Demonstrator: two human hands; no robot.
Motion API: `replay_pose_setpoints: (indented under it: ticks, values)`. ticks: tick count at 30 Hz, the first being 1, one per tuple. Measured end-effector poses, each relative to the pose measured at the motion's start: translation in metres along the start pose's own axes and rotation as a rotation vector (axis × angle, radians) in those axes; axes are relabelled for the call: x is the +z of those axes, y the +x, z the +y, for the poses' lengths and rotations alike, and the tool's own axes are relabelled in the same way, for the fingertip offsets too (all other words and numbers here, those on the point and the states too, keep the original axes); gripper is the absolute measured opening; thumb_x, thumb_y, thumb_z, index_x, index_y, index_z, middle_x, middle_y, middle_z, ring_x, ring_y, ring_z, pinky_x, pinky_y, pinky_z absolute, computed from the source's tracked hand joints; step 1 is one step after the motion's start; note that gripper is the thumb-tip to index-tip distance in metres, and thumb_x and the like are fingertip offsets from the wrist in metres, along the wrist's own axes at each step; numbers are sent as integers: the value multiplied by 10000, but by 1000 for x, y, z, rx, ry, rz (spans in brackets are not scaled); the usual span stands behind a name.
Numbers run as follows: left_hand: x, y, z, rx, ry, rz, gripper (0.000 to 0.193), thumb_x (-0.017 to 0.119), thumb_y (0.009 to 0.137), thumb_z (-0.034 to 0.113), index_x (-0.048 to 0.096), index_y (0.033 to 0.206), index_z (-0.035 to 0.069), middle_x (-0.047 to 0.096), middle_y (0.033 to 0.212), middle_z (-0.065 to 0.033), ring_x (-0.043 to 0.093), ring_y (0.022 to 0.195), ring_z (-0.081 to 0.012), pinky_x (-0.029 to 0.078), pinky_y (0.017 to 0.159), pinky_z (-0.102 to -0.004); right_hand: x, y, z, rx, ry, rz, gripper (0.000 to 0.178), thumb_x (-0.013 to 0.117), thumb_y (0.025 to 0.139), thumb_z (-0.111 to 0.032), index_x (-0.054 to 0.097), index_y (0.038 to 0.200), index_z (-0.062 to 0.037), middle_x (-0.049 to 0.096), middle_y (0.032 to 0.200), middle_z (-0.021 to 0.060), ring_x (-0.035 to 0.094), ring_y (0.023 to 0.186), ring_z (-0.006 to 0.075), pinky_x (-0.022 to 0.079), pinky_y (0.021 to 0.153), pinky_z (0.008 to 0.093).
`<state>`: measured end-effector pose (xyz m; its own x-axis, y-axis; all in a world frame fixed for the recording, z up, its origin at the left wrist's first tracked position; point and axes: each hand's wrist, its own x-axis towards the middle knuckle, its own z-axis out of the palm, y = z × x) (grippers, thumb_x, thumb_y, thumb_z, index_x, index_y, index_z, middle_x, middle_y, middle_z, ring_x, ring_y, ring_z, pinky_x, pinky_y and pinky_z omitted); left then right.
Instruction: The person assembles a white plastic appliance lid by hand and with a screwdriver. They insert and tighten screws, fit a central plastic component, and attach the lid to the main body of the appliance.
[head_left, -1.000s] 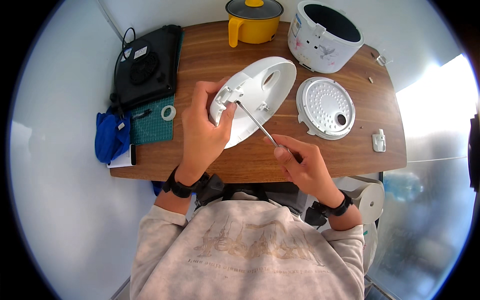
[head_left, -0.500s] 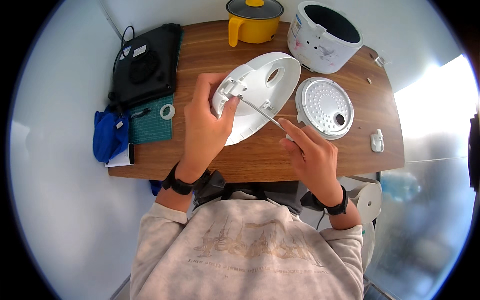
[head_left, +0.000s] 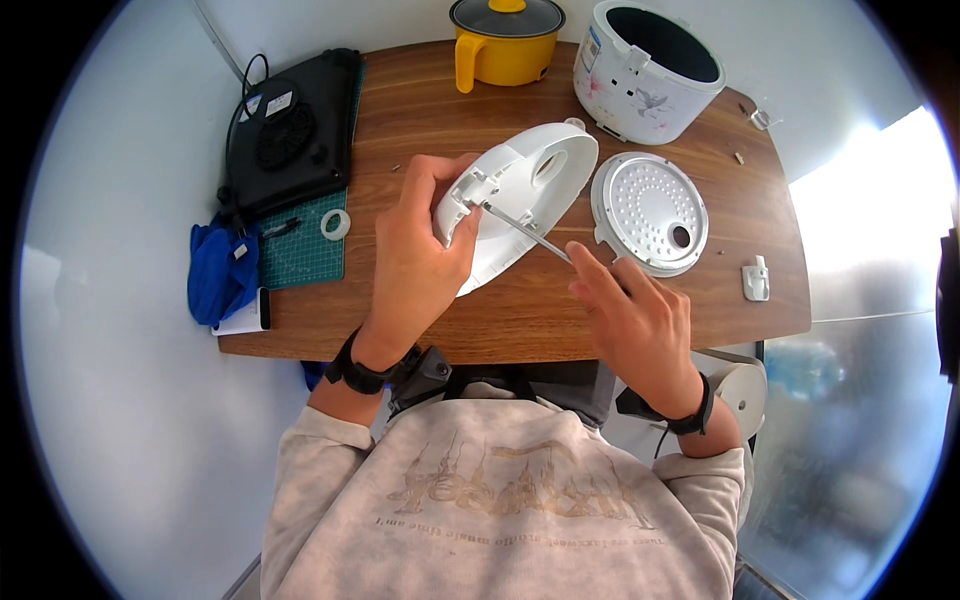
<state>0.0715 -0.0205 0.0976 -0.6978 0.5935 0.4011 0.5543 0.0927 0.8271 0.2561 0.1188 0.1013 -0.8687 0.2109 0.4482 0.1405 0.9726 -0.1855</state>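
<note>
In the head view, a white lid shell (head_left: 518, 182) is held tilted above the tabletop (head_left: 540, 338), nearer its front edge than its far edge. The shell's rim is gripped at the hinge bracket (head_left: 474, 188) by the left hand (head_left: 420, 248), the thumb pressed just beside the working point. A screwdriver (head_left: 530, 234) is grasped in the fingers of the right hand (head_left: 642, 312), its handle hidden; its tip meets the shell by the bracket, though whether it is seated in a screw cannot be told. For clean work, the shaft is best lined up with the screw's axis, pressure being put on before any turn. As the shell appears to be braced by one hand alone, slipping seems the main risk; the thumb is better moved clear of the tip, and the rim might be steadied against the tabletop.
</note>
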Motion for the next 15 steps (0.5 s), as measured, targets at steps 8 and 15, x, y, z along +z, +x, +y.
replay_pose_setpoints:
  ticks: [8, 15]
  values:
    - [-1, 0, 0, 12, 66, 16, 296, 682, 864, -6, 558, 1130, 37, 672, 1039, -110, 661, 941, -167, 511, 821, -291, 25, -4, 6, 147, 645, -27, 340, 693, 911, -105, 658, 1244, -48, 547, 625, 94, 560, 506, 211, 436, 474, 325]
    - [-3, -1, -4, 62, 97, 88, 263, 685, 876, 12, 551, 1102, 33, 681, 1000, -103, 662, 897, -156, 520, 774, -291, 2, 15, -2, 670, 1486, -526, 390, 561, 1047, -281, 636, 1277, 25, 535, 624, -6, 459, 519, 49, 345, 454, 228]
